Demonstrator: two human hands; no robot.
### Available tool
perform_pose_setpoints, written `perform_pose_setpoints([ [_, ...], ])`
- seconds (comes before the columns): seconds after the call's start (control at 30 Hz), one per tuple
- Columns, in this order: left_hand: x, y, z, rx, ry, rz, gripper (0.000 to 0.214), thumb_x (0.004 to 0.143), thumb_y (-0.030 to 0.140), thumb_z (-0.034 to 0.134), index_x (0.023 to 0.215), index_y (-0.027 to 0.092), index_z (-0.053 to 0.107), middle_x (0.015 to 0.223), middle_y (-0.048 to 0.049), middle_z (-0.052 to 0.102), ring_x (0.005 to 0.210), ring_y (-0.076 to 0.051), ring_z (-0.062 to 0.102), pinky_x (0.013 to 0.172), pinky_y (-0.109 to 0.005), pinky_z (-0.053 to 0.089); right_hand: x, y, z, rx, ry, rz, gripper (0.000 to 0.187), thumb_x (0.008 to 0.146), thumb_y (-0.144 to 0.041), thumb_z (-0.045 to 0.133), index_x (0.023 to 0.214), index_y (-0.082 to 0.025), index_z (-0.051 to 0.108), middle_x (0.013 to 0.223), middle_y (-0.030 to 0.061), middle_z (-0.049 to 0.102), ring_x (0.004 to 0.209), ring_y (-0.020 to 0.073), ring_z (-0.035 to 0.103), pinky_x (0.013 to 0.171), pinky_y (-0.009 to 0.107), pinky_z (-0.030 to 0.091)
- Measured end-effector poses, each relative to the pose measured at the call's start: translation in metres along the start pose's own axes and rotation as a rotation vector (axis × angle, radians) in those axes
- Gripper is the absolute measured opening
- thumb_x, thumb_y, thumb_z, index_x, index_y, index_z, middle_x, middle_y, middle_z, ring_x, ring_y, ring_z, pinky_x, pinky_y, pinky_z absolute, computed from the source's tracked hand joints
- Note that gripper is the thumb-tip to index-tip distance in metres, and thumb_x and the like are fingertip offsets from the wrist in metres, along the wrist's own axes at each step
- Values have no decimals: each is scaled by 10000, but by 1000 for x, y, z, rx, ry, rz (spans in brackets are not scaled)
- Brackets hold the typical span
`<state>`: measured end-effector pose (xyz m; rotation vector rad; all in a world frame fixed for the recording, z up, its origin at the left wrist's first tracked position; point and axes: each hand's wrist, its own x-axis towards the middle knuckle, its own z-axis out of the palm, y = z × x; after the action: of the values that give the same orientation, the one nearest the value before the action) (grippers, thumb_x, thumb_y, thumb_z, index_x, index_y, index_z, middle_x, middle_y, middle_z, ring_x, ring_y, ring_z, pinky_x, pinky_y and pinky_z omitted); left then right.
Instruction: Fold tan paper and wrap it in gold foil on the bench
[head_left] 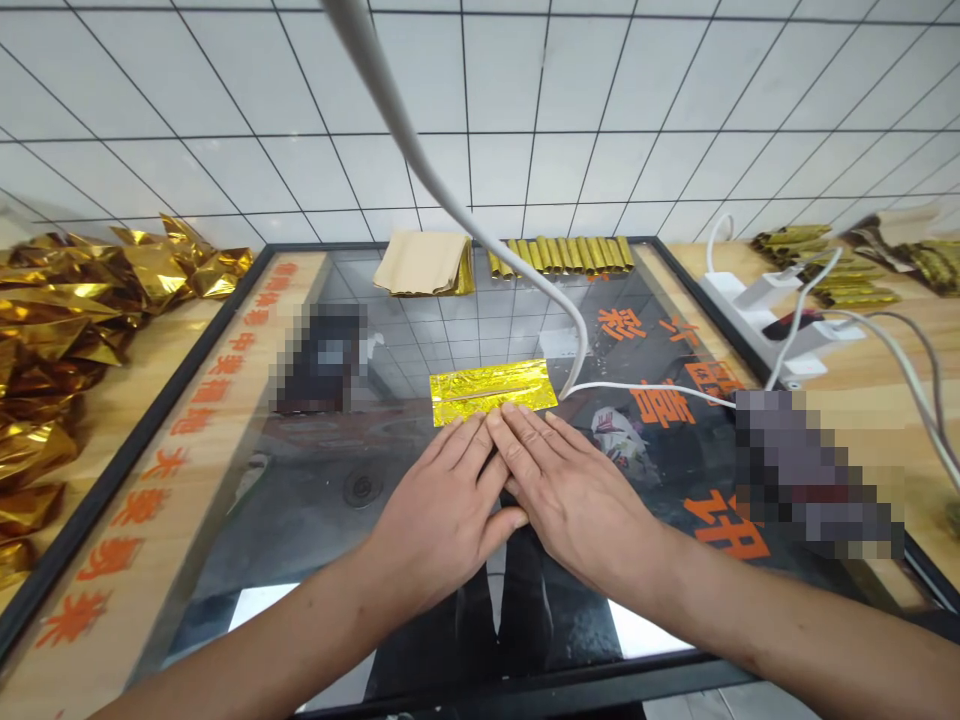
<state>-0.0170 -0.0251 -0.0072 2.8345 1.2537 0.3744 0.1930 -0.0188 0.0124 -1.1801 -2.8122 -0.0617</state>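
Observation:
A sheet of shiny gold foil paper (457, 384) lies flat on the dark glass, with a thin pale line running along its middle. I cannot make out whether that line is a fold edge or a thin stick. My left hand (442, 500) and my right hand (570, 480) press side by side, fingertips on the sheet's near edge. The fingers of both are stretched out and flat, overlapping slightly where they meet. Whatever lies under the fingertips is hidden.
At the glass's far edge are a brown paper stack (420, 262) and a row of rolled gold tubes (570, 256). Folded gold foil pieces (67, 320) are heaped at left. A white cable (450, 200) hangs across the view; a power strip (787, 350) stands right.

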Motion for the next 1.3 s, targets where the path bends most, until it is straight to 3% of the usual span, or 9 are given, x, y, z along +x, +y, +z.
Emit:
perform_pose_setpoints([
  [0.37,1,3,1,49,18,-23,698,1140,602,419,1605,92,521,1685,-226,506,1551,-370,507,1312,-560,364,2,-2,-1,-103,4,51,568,1147,-264,415,1659,-24,460,1699,237,465,1582,341,480,1293,545,440],
  [0.57,-1,2,0,68,8,-23,689,1147,605,399,1611,112,529,1713,-209,481,1572,-363,486,1307,-571,359,2,-2,0,-169,-10,79,605,1154,-318,410,1611,72,480,1668,317,467,1543,391,525,1268,558,465],
  [0.8,0,3,-2,83,7,-27,660,1153,601,377,1545,121,606,1688,-212,514,1559,-366,502,1295,-581,370,0,-1,-3,-212,-1,130,638,1139,-409,486,1546,77,561,1585,346,564,1472,427,601,1224,569,509],
  [0.9,0,3,-3,96,1,-24,674,1152,614,360,1549,129,605,1687,-211,517,1560,-367,505,1285,-585,380,-1,1,-6,-228,-1,151,615,1138,-374,481,1526,95,569,1561,361,580,1444,436,625,1209,579,521],
  [1.13,0,3,-4,94,-17,-31,671,1143,618,396,1571,139,593,1711,-210,484,1585,-373,475,1303,-569,358,-2,11,-15,-229,82,206,501,1118,-267,495,1528,3,594,1392,309,737,1297,406,731,1124,586,583],
  [1.3,2,4,-5,67,-41,-23,712,1143,614,408,1642,113,487,1735,-213,447,1605,-367,445,1321,-558,337,0,11,-14,-150,143,23,561,1027,-76,441,1568,33,542,1610,272,582,1466,340,623,1239,515,513],
])
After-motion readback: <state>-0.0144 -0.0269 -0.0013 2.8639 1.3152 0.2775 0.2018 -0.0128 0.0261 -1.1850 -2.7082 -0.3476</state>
